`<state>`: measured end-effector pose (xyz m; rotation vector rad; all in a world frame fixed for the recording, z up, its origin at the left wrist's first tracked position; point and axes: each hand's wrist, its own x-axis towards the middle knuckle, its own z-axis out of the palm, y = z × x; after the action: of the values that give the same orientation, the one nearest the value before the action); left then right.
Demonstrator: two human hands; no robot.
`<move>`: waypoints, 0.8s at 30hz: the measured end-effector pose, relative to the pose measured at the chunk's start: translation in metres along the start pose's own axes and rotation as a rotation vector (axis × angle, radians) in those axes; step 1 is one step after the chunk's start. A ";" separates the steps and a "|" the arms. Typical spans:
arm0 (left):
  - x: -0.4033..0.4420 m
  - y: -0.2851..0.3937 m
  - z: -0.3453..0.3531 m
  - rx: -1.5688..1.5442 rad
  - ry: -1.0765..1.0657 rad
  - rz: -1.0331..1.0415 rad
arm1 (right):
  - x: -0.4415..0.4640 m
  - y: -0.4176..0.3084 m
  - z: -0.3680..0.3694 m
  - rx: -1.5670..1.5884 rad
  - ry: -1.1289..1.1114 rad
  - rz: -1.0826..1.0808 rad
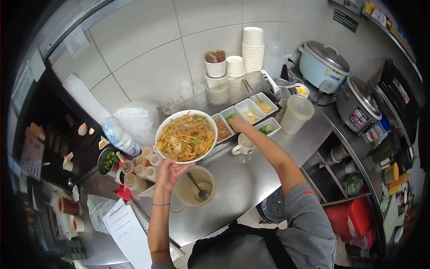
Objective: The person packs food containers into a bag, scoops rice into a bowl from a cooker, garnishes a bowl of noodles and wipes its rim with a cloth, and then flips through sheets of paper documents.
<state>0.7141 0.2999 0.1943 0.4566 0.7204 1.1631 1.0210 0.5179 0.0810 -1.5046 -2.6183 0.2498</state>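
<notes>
My left hand (169, 172) grips the near rim of a white bowl (212, 150) from below. Fried noodles (186, 136) with strips of carrot and greens fill the bowl, which is held above the counter. My right hand (238, 126) reaches down into a small tray of chopped greens (230, 117); its fingertips are hidden there, so their grip does not show. Beside it are a tray of brown minced topping (222, 129) and a tray of pale pieces (251, 117). Under my right forearm stands a white mug (245, 145).
Below the bowl sits a plastic tub (179, 190) with a spoon (197, 186) in it. Squeeze bottles (139, 171) cluster to the left. A lidded container (296, 114) and rice cookers (323, 67) stand right. Paper cups (253, 51) are stacked at the back.
</notes>
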 end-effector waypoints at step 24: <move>-0.040 0.002 0.003 0.118 -0.004 0.140 | -0.025 -0.241 -0.225 0.010 0.227 -0.527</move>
<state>0.7060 0.2633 0.2086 0.6165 0.7661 1.2539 0.8701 0.3966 0.3491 -0.7379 -2.6920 0.0377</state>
